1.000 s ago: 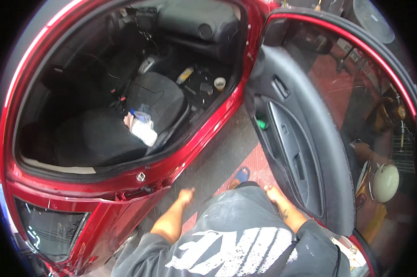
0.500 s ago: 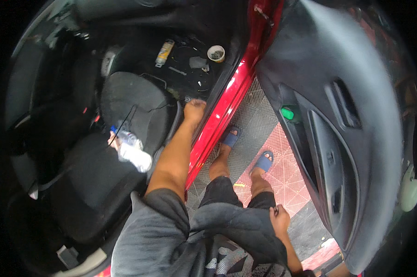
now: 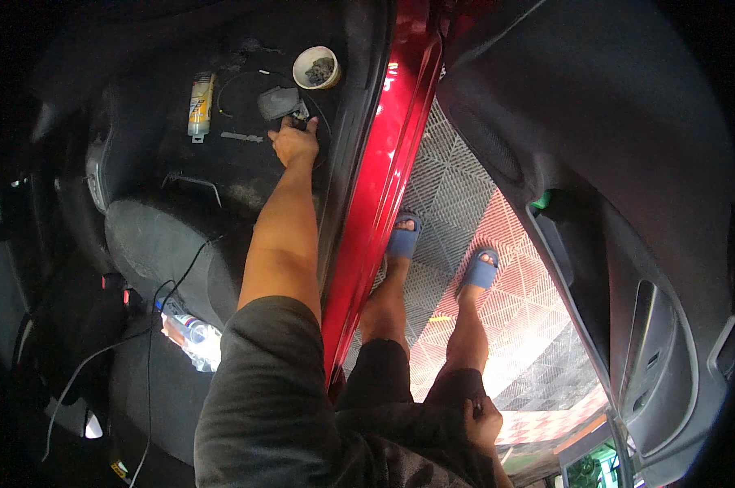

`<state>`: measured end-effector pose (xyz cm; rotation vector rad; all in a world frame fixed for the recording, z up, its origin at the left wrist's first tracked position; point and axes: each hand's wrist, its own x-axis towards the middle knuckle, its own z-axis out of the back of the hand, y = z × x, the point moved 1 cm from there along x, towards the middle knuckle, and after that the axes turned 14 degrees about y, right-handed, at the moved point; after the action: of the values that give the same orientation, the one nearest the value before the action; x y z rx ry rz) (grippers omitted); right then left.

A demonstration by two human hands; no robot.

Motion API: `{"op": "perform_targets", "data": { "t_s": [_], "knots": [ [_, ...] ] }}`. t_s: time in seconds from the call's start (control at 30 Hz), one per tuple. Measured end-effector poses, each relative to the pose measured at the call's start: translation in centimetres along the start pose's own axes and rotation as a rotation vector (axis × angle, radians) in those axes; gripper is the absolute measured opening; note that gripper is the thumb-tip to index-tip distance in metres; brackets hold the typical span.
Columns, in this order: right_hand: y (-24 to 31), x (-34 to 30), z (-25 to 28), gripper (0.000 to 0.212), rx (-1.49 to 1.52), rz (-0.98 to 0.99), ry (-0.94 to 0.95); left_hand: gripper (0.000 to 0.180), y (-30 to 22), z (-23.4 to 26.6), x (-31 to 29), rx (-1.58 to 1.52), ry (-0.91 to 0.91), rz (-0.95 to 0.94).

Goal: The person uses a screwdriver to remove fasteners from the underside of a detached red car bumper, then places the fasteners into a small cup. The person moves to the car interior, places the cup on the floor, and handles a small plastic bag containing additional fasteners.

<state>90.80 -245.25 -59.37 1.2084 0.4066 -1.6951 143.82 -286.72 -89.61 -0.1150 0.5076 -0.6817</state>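
Observation:
My left hand (image 3: 294, 146) reaches down to the dark car floor. Its thumb and fingers are bent around a small dark piece (image 3: 300, 124), whose kind I cannot make out. Just beyond the fingertips lies a flat grey cloth-like piece (image 3: 279, 102) with a whitish scrap by it. Farther off stands a pale cup (image 3: 311, 58) with grey clumped material inside. A yellow and clear tube-like package (image 3: 201, 106) and a thin grey strip (image 3: 242, 137) lie left of the hand. Beside my thigh, my right hand (image 3: 483, 421) is curled closed; what it holds, if anything, is hidden.
The red door sill (image 3: 358, 203) runs along my left arm. To the right is the open door (image 3: 668, 187), with a green item (image 3: 541, 200) in its pocket. A dark seat (image 3: 160, 244) bears a clear plastic bottle (image 3: 190, 332) and cables (image 3: 150, 366).
My left hand has moved forward from beside the sill to the grey piece on the floor. My view has shifted forward too. My right hand stays curled near my thigh.

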Motion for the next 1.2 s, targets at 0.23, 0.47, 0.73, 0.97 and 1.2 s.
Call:
{"op": "perform_targets", "data": {
  "t_s": [0.23,0.47,0.73,0.97,1.2],
  "knots": [
    [1.5,0.1,-0.7,0.024,0.010,-0.027,0.018,0.041,2.7,0.3,-0.8,-0.014,0.102,-0.080],
    [1.1,0.1,-0.5,0.025,0.016,-0.003,0.025,0.021,4.0,4.6,-2.1,-1.963,0.239,0.168],
    [-0.6,0.3,0.1,0.024,0.011,0.039,0.019,0.032,8.9,6.3,-4.4,-2.091,0.273,0.230],
    [-0.8,0.0,0.4,0.026,0.002,0.014,-0.005,0.075,6.3,2.1,-6.0,-0.129,0.358,0.297],
    [-1.2,0.4,1.4,0.026,-0.049,0.062,0.025,0.032,7.6,3.6,-5.4,-0.971,0.206,0.517]
  ]
}}
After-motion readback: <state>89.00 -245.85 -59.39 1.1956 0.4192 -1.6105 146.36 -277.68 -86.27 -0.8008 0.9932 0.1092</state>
